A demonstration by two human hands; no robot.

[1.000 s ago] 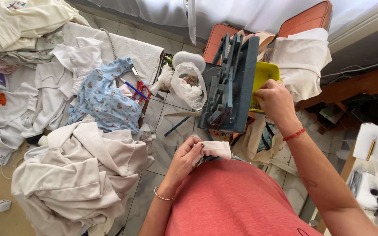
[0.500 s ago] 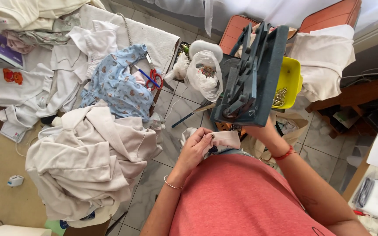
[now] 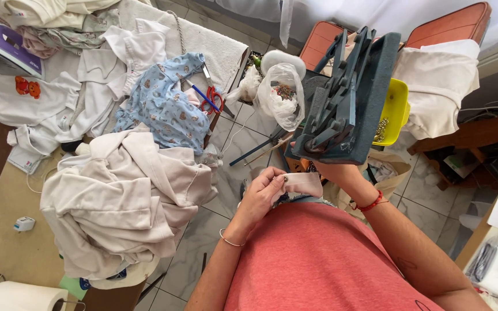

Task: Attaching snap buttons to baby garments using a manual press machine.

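My left hand [image 3: 262,196] pinches a small pale fabric piece [image 3: 304,184] with a metal snap on it, held just above my lap. My right hand [image 3: 332,171] reaches under the dark grey press machine [image 3: 344,103]; only its wrist with a red bracelet and part of the palm show, the fingers are hidden behind the fabric and the machine's base. A yellow tray [image 3: 396,109] with small metal pieces sits right behind the press.
A heap of cream garments [image 3: 122,201] lies on the table at left, with a blue printed garment [image 3: 165,106], red-handled scissors [image 3: 210,99] and an iron [image 3: 4,52] beyond. A clear plastic bag [image 3: 283,92], orange chairs [image 3: 451,26] and a paper roll [image 3: 21,296] surround me.
My right hand dropped from the top of the press to beneath its front. My left hand with the fabric piece rose closer to the machine. The view shifted left.
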